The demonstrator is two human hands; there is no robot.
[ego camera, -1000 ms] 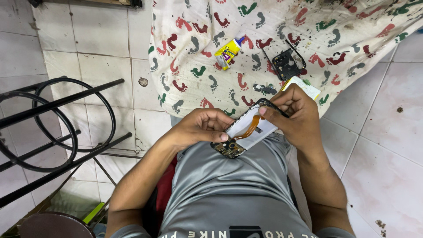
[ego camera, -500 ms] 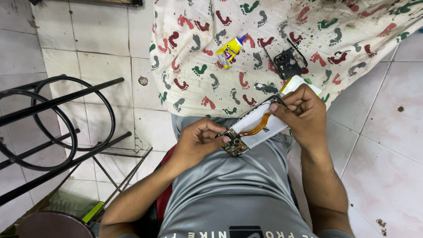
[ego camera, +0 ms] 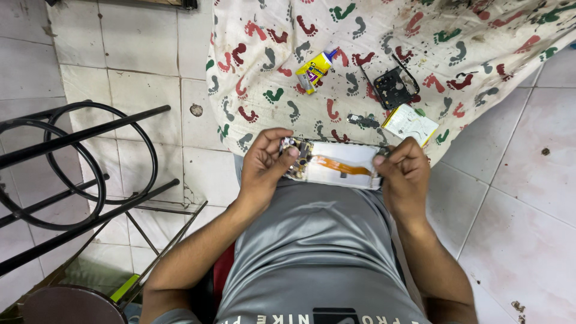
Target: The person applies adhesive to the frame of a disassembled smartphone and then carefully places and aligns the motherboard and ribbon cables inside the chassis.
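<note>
The opened phone (ego camera: 336,165) lies across the person's lap, held at both ends: the left hand (ego camera: 264,165) grips the end with the bare circuit board, thumb pressed on it, and the right hand (ego camera: 403,174) pinches the other end, fingers closed around the frame. It looks light and thin but fragile, with an orange ribbon cable (ego camera: 342,166) exposed along the middle, so I'd judge the stiff outer edges the safe place to hold, never the cable or board. The right fingers cover that end, so I cannot tell whether they hold a small tool, and the board's parts are too small to make out.
</note>
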